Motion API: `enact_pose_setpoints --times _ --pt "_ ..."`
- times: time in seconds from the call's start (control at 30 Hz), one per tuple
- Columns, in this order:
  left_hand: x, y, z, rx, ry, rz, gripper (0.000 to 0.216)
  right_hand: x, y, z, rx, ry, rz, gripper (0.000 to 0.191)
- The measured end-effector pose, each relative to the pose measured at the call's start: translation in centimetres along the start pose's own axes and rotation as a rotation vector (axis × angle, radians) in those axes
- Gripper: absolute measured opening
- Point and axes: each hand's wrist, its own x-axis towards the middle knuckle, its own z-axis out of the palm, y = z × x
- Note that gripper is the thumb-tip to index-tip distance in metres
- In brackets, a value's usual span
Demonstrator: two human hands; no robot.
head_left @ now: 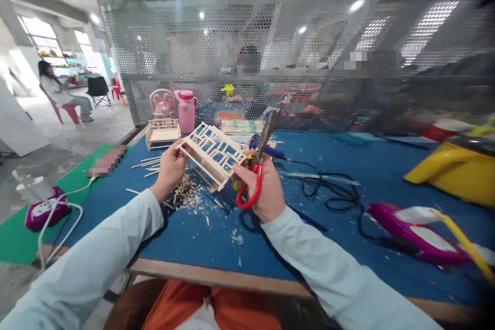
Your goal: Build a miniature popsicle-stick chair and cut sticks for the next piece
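Observation:
A small model frame of pale wooden sticks, with lattice-like bars, is held tilted above the table. My left hand is closed on its left end. My right hand is closed around scissors with red handles, their blades pointing up and away. The thumb of that hand also presses against the frame's right end. Below the frame lies a heap of short stick offcuts. Farther back stands a similar wooden model. A blue-handled tool shows partly behind my right hand.
Loose sticks lie left on the blue table. A pink bottle stands behind. Black cable runs toward a purple power strip at right, near a yellow container. A perforated metal screen rises at the back; people sit beyond.

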Motion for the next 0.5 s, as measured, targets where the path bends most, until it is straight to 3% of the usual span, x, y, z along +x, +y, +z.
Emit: enact_pose_setpoints --times 0.1,0.23,0.3,0.4,0.5 --pt "-0.2 -0.9 -1.0 -0.010 -0.017 -0.009 0.031 -0.2 -0.8 -0.5 -0.068 -0.016 0.038 0.044" --pt "-0.5 -0.9 -1.9 0.054 -0.012 0.055 0.034 -1.5 -4.3 -3.1 -0.179 0.030 0.073 0.044" --pt "-0.6 -0.7 -2.0 0.095 -0.009 0.104 0.032 -2.8 -6.1 -4.7 -0.203 -0.148 0.189 0.048" --pt "-0.8 -0.3 -1.9 0.162 -0.008 0.205 0.028 -5.3 -7.7 -6.5 -0.231 -0.497 0.513 0.061" --pt "-0.9 0.0 -1.8 0.219 -0.026 0.287 0.027 -7.3 -8.2 -6.8 -0.341 -0.608 0.657 0.062"
